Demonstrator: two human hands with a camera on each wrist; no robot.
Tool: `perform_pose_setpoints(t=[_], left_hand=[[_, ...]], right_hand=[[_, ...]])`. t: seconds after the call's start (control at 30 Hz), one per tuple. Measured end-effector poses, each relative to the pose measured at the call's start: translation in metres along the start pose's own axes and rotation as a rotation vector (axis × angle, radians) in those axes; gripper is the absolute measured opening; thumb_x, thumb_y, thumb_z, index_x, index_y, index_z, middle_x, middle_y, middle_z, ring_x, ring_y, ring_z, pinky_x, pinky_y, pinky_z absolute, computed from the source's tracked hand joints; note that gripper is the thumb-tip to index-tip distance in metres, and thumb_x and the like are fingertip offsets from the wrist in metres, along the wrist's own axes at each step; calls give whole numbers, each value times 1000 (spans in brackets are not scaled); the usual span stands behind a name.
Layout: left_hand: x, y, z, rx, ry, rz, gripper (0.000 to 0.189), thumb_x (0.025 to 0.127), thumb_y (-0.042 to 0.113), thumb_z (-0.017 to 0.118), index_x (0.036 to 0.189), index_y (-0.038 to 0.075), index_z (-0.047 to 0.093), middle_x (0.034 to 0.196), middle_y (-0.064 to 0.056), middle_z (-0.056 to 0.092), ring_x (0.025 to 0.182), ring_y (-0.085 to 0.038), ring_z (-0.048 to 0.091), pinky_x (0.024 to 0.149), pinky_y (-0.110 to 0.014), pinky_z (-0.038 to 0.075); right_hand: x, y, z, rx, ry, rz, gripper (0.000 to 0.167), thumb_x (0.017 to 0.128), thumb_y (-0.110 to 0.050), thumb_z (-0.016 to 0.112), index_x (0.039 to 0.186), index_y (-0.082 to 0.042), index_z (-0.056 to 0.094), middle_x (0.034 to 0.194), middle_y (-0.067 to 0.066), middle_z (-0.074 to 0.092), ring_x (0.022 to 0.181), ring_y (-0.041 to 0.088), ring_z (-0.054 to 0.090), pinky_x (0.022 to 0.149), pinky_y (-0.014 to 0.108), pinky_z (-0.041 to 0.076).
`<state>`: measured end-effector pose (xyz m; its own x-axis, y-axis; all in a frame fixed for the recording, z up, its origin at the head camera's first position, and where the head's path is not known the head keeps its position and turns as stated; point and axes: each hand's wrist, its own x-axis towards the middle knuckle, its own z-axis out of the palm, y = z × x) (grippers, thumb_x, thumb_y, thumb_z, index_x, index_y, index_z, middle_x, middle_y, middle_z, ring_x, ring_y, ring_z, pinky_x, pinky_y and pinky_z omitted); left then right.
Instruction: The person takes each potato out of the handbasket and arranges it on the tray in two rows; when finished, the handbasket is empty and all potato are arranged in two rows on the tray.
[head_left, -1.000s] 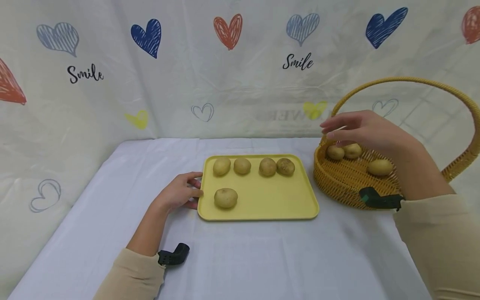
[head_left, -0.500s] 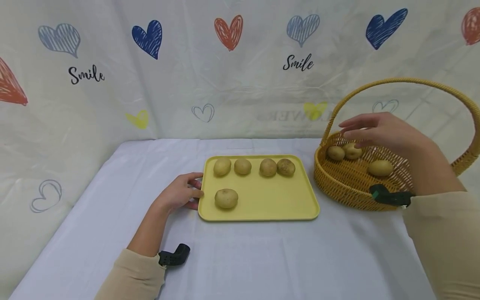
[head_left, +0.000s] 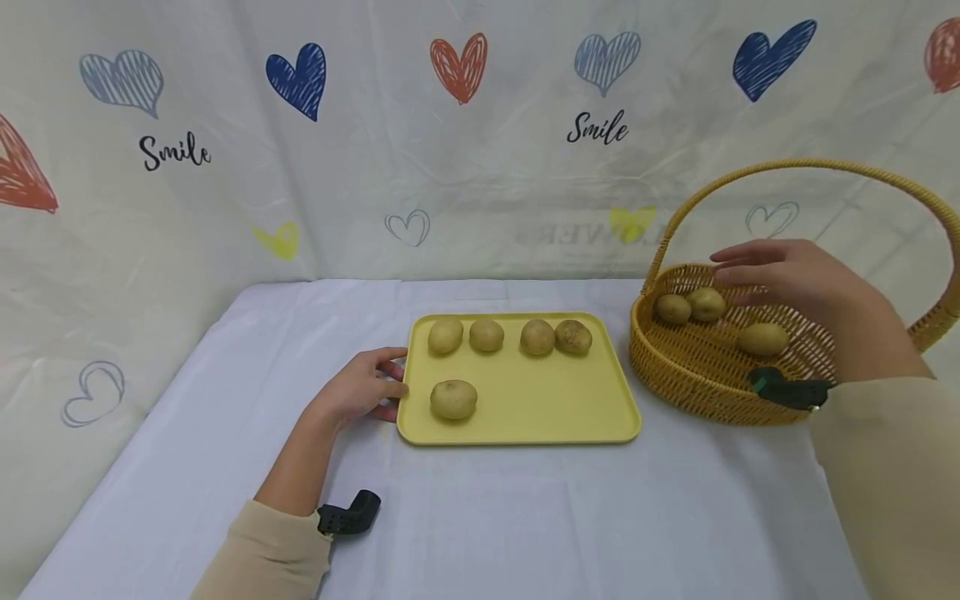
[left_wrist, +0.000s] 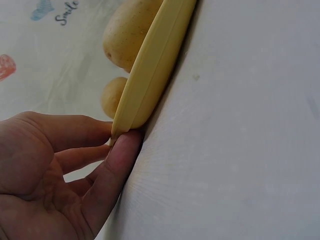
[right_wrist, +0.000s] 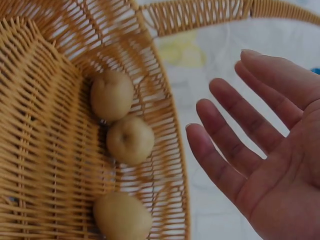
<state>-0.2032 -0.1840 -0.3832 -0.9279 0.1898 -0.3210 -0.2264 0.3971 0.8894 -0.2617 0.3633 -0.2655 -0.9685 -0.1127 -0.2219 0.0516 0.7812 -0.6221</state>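
Observation:
My left hand (head_left: 362, 385) pinches the left edge of a yellow tray (head_left: 540, 400); the left wrist view has thumb and fingertip at its rim (left_wrist: 131, 100). A row of several potatoes (head_left: 537, 337) lies along the tray's far side, and one larger potato (head_left: 453, 400) sits near its front left corner. At the right, my right hand (head_left: 798, 275) hangs over a wicker basket (head_left: 697, 387), fingers loosely extended and holding nothing. Three potatoes lie in the basket, one of them (head_left: 763, 339) apart from the other two. In the right wrist view the bare palm (right_wrist: 285, 185) shows beside the basket's rim.
The basket's tall arched handle (head_left: 806, 164) rises around the right hand. White cloth (head_left: 480, 517) covers the table, and a white backdrop (head_left: 345, 167) printed with hearts stands behind it. A black wrist camera (head_left: 349, 512) is on the left wrist.
My right hand has moved to the right and slightly down, from the basket's left rim to over its inside. The left hand stays at the tray's edge; the potatoes have not moved.

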Motion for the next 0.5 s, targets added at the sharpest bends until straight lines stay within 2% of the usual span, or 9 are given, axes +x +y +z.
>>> perform_pose_setpoints(t=[0.03, 0.13, 0.3, 0.37, 0.43, 0.5], left_hand=[[0, 0, 0, 1, 0, -1, 69, 94, -3, 64, 158, 5, 39, 124, -17, 49, 83, -21, 65, 70, -35, 65], [1, -1, 0, 2, 0, -1, 70, 94, -3, 64, 158, 6, 39, 124, -17, 49, 84, -21, 65, 70, -35, 65], [1, -2, -1, 4, 0, -3, 70, 94, -2, 64, 158, 6, 39, 123, -16, 49, 83, -21, 64, 69, -35, 65], [1, -1, -1, 5, 1, -4, 70, 94, -2, 64, 158, 6, 39, 123, -16, 49, 83, -21, 64, 69, -35, 65], [1, -1, 0, 5, 2, -4, 70, 94, -2, 64, 158, 6, 39, 124, -16, 50, 83, -21, 64, 69, -35, 65], [0, 0, 0, 3, 2, -5, 70, 94, -2, 64, 158, 6, 39, 124, -17, 50, 83, -21, 64, 69, -35, 65]], right_hand=[[0, 3, -1, 18, 5, 15, 87, 93, -69, 59, 159, -15, 38, 145, -7, 51, 98, -6, 65, 92, 29, 56], [-1, 11, -2, 76, 17, 40, 87, 93, -69, 60, 159, -18, 37, 129, -25, 49, 98, -10, 65, 93, 26, 55], [-2, 23, -4, 135, 37, 66, 77, 94, -67, 60, 156, -27, 40, 111, -39, 52, 97, -12, 63, 85, 17, 54], [-3, 27, -5, 133, 37, 71, 73, 95, -66, 60, 155, -29, 40, 105, -43, 53, 96, -13, 63, 85, 19, 54], [-4, 31, -5, 126, 36, 79, 74, 96, -65, 59, 157, -29, 37, 100, -45, 52, 94, -15, 62, 93, 27, 55], [-3, 36, -6, 96, 38, 78, 81, 96, -66, 58, 160, -22, 35, 97, -46, 51, 92, -15, 61, 99, 37, 55]])
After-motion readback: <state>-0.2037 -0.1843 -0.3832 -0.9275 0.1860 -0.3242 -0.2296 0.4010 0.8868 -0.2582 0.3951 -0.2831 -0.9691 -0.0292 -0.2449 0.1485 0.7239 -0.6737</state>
